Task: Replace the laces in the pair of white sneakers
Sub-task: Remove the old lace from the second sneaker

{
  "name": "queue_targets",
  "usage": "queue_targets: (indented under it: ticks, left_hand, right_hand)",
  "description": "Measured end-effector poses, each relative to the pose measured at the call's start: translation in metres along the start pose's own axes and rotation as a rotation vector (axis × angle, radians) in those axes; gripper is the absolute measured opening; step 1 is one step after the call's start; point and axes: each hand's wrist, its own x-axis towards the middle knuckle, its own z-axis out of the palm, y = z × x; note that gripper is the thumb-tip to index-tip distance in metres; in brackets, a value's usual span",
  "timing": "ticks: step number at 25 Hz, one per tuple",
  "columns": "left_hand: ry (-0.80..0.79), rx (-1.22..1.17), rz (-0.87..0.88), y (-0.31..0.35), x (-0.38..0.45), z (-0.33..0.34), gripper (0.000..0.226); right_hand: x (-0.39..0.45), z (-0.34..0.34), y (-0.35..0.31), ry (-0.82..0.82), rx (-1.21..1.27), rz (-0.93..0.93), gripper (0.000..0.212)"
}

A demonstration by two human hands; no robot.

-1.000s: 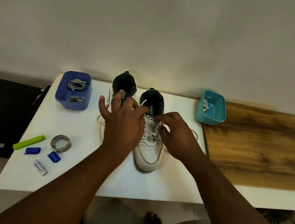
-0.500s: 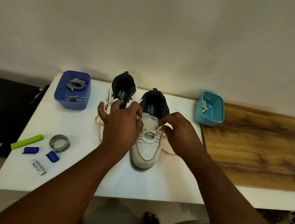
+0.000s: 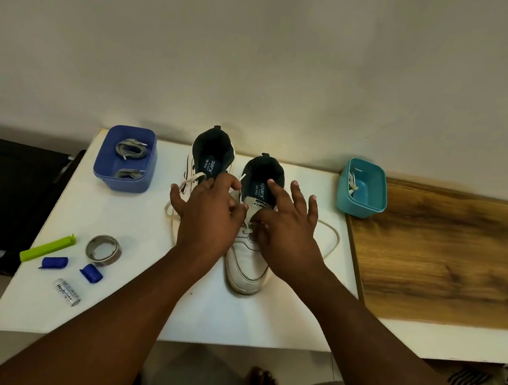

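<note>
The left hand (image 3: 211, 216) hides most of the left sneaker (image 3: 211, 161) — its grip is unclear; the right hand (image 3: 286, 234) is spread. Blue tub (image 3: 123, 179) holds grey laces (image 3: 130, 149) — teal tub (image 3: 364, 204), a white lace (image 3: 352, 185).

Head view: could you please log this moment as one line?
stage: unlacing | left hand: on laces | right hand: fingers spread over right sneaker | grey laces: in blue tub

Two white sneakers (image 3: 248, 261) side by side on white table, toes toward viewer, dark linings. Rt one: white lace (image 3: 331, 238) partly undone, looping onto table. Grey laces (image 3: 131, 149) in blue tub.
</note>
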Motion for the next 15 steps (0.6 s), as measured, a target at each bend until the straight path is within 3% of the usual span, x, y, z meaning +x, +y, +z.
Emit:
queue_targets:
  ticks: [5, 8, 11, 13, 15]
  left_hand:
    - [0.026, 0.052, 0.031, -0.001, 0.002, -0.002, 0.033]
    - [0.009, 0.024, 0.041, 0.001, 0.0, -0.001, 0.035]
    - [0.007, 0.011, 0.036, 0.001, -0.001, -0.003, 0.037]
    - [0.016, 0.024, 0.048, 0.0, 0.0, -0.004, 0.039]
    - [0.03, 0.041, 0.06, -0.001, 0.001, -0.005, 0.041]
  right_hand:
    - [-0.009, -0.01, 0.003, 0.244, 0.043, 0.153, 0.022]
    - [-0.007, -0.006, -0.001, 0.164, 0.012, 0.084, 0.025]
    - [0.002, 0.002, -0.005, 0.023, -0.041, -0.014, 0.013]
    - [0.004, -0.002, 0.0, 0.06, -0.067, 0.033, 0.011]
    - [0.0, -0.011, 0.016, 0.211, -0.101, 0.141, 0.012]
